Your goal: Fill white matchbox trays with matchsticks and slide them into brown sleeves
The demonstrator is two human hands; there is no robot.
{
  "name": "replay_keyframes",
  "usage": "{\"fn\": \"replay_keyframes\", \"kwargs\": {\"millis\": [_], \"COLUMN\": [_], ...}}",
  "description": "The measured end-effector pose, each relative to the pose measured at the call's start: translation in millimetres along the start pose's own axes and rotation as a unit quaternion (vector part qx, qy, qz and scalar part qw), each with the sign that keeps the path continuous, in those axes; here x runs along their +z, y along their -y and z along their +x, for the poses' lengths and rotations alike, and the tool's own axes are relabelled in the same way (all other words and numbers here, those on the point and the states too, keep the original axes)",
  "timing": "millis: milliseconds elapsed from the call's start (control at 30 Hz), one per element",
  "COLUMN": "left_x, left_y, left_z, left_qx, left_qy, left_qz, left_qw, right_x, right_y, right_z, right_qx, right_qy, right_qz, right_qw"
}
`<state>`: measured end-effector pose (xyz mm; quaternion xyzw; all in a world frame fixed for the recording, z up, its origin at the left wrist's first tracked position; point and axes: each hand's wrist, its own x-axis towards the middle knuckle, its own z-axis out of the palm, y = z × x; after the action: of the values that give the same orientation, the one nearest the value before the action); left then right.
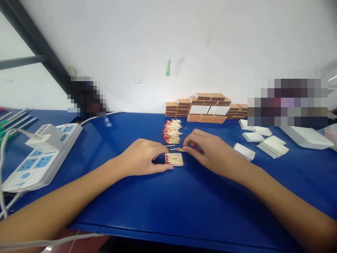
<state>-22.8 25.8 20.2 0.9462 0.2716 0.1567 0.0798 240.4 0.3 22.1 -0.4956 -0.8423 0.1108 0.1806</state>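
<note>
A small white matchbox tray point(181, 164) lies on the blue table, filled with matches point(174, 159) whose red heads point left. My left hand point(144, 156) grips the tray from its left side, thumb at the near edge and fingers at the far edge. Just behind the tray, my right hand point(204, 146) pinches a few matches point(179, 150) between thumb and fingers. One loose match point(170, 146) lies near my left fingertips. Beyond both hands is a heap of red-headed matches point(172, 131).
Brown matchboxes point(207, 118) are stacked against the white wall. Several white trays point(244, 151) lie scattered to the right. A white power strip point(50, 165) with cables sits at the left. The blue table's point(168, 211) front edge runs along the bottom.
</note>
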Motion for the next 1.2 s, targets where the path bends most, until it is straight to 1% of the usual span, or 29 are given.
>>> {"fn": "replay_keyframes", "kwargs": {"millis": [100, 200, 300, 400, 500, 567, 700, 733, 833, 900, 1067, 1200], "left_x": [-0.1, 0.3, 0.7, 1.0, 1.4, 1.7, 2.1, 2.3, 2.2, 1.5, -0.9, -0.8], "left_y": [-1, 0, 1, 2, 2, 1, -2, -2, -3, -3, 0, -1], "left_z": [0, 0, 0, 0, 0, -1, -1, -2, -2, -1, 0, 1], "left_qx": [0.004, 0.001, -0.002, 0.000, 0.004, 0.006, 0.013, 0.017, 0.024, 0.019, -0.007, -0.011], "left_qy": [-0.004, -0.005, -0.002, -0.004, -0.010, -0.010, -0.009, -0.010, -0.013, -0.010, -0.002, 0.004], "left_qz": [0.004, 0.007, 0.004, 0.004, 0.009, 0.011, 0.007, 0.006, 0.003, 0.004, 0.007, 0.004], "left_qw": [1.000, 1.000, 1.000, 1.000, 1.000, 1.000, 1.000, 1.000, 1.000, 1.000, 1.000, 1.000], "right_x": [2, 5, 4, 3, 4, 7, 13, 15, 21, 21, 8, 2], "right_y": [-13, -17, -10, 5, 17, 18, 5, 1, -8, -9, 7, 21], "right_z": [3, 5, 4, 1, -2, -2, 5, 8, 13, 14, 5, -3], "right_qx": [0.018, 0.015, 0.015, -0.009, -0.040, -0.046, -0.036, -0.031, -0.015, -0.010, -0.030, -0.054], "right_qy": [0.027, 0.052, 0.046, 0.022, 0.032, 0.034, -0.023, -0.026, 0.001, 0.015, -0.011, 0.033], "right_qz": [0.005, 0.014, 0.006, 0.039, 0.062, 0.062, 0.053, 0.048, 0.035, 0.031, 0.051, 0.051], "right_qw": [0.999, 0.998, 0.999, 0.999, 0.997, 0.996, 0.998, 0.998, 0.999, 0.999, 0.998, 0.997]}}
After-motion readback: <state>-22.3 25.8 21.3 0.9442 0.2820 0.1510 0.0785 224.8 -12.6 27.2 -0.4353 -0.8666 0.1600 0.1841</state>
